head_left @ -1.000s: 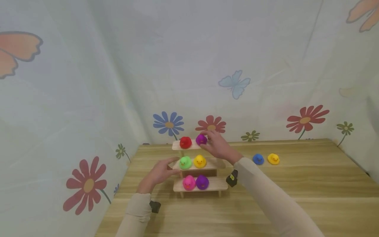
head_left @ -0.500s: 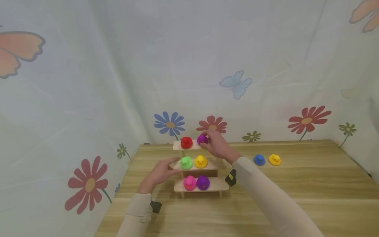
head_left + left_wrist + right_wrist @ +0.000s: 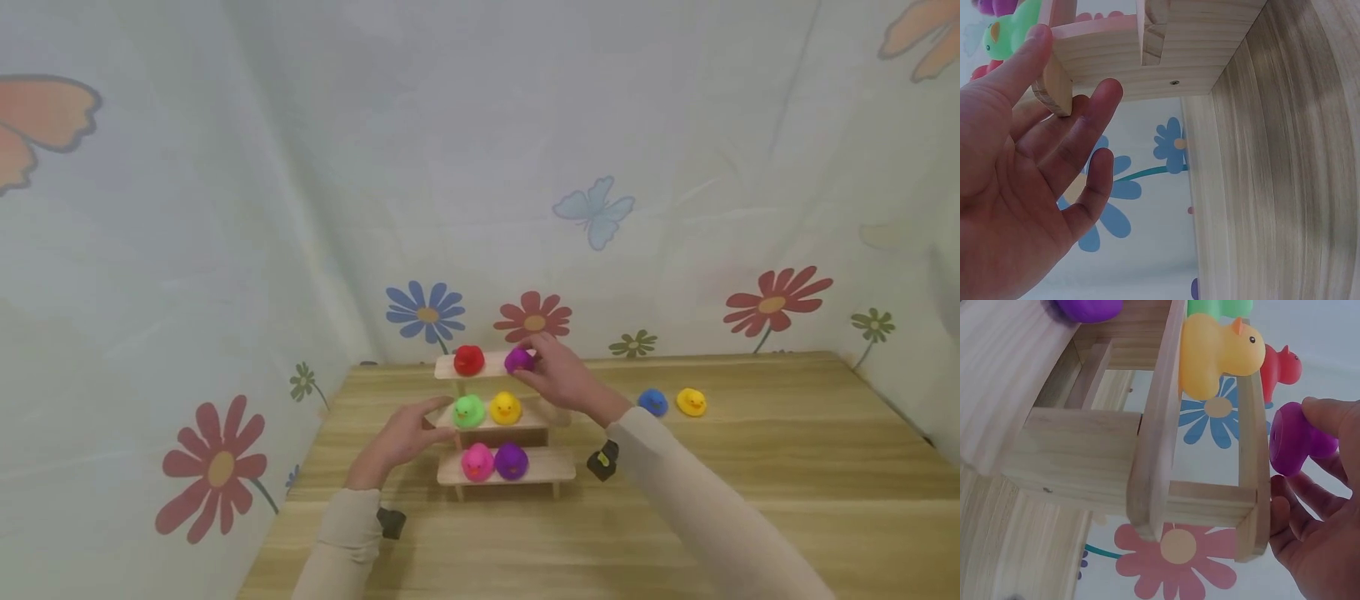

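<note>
A three-tier wooden stand (image 3: 562,467) holds small rubber ducks. My right hand (image 3: 558,375) pinches a purple rubber duck (image 3: 1291,439) at the top tier, to the right of a red duck (image 3: 468,361). The duck's flat base faces the shelf; whether it touches is hard to tell. My left hand (image 3: 1041,162) grips the left end of the middle tier between thumb and index finger, its other fingers loosely bent. Beside it sit a green duck (image 3: 468,412) and a yellow duck (image 3: 506,408). On the bottom tier are a pink duck (image 3: 477,462) and another purple duck (image 3: 512,461).
A blue duck (image 3: 653,402) and a second yellow duck (image 3: 692,402) stand on the wooden table (image 3: 750,475), right of the stand. Behind the table hangs a pale cloth (image 3: 480,167) printed with flowers and butterflies.
Over the last half second my right hand has shifted slightly right along the top tier with the purple duck, widening the gap to the red one. My left hand stays in place.
</note>
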Motion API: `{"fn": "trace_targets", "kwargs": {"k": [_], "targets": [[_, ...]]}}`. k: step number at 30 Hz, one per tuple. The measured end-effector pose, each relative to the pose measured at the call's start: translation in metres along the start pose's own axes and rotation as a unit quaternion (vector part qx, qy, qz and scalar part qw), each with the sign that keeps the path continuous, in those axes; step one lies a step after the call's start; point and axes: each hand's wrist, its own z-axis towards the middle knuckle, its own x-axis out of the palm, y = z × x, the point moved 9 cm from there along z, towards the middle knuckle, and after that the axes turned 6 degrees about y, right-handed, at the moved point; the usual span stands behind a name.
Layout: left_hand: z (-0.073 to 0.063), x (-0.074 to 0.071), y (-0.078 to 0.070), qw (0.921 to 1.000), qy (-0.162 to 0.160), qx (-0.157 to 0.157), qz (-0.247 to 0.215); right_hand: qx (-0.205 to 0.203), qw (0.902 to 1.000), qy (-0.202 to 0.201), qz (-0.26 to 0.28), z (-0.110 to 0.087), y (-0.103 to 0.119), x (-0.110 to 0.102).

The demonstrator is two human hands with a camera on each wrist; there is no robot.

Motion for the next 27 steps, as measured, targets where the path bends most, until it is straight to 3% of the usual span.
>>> {"fn": "trace_targets", "kwargs": {"k": [6, 15, 27], "targets": [[0.000, -0.001, 0.000, 1.0000, 0.001, -0.003, 0.001, -0.006, 0.9998, -0.004, 0.019, -0.018, -0.008, -0.010], [-0.001, -0.001, -0.001, 0.9999, 0.002, -0.010, 0.001, -0.069, 0.9966, -0.036, 0.028, -0.045, -0.025, -0.029], [0.000, 0.000, 0.002, 0.9997, 0.003, -0.023, -0.003, -0.035, 0.9990, -0.002, 0.028, -0.070, -0.048, -0.043]]}}
